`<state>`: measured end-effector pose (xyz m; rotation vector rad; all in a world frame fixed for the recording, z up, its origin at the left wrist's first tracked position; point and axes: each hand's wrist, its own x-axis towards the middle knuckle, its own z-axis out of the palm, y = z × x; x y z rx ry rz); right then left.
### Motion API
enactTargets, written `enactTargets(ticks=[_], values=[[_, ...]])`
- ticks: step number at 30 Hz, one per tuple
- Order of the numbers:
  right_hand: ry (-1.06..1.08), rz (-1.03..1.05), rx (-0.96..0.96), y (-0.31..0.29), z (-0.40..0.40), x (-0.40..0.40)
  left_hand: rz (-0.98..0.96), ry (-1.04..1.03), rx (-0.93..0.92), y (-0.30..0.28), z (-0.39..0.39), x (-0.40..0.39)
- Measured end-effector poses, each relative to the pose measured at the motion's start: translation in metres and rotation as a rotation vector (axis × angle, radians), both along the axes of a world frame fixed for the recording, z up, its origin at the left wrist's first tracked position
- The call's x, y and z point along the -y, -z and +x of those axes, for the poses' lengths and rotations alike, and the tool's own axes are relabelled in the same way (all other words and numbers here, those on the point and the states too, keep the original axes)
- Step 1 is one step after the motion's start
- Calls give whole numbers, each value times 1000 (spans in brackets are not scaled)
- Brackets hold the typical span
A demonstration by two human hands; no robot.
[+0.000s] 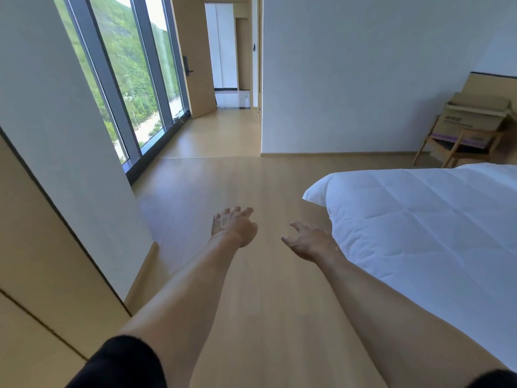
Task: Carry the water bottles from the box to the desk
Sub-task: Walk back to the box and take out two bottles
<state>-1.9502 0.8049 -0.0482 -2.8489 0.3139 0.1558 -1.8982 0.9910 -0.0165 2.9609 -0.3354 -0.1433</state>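
A brown cardboard box (475, 116) with printed lettering rests on a wooden chair (458, 148) in the far right corner, its top flaps open. Its inside is hidden, and no water bottle or desk is in view. My left hand (233, 226) reaches out over the wooden floor, fingers spread, holding nothing. My right hand (306, 242) is stretched forward beside the bed corner, also empty with fingers apart. Both hands are far from the box.
A bed with a white quilt (419, 219) fills the right side. A wooden panel (42, 261) and a white wall stand at the left. Tall windows (131, 79) line the left. A hallway with an open wooden door (195, 57) leads away ahead.
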Motion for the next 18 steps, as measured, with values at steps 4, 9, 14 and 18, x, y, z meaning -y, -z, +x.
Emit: enactTargets(ticks=[4,9,14,18], values=[[-2,-8,0,-4,57,23,1,8,14,-4,52,25],[-1,-23,12,-7,118,46,-9,17,17,0,118,52],[31,-42,15,-2,185,71,-22,53,14,9,197,79],[81,-68,-15,-2,258,92,-40,97,23,14,276,99]])
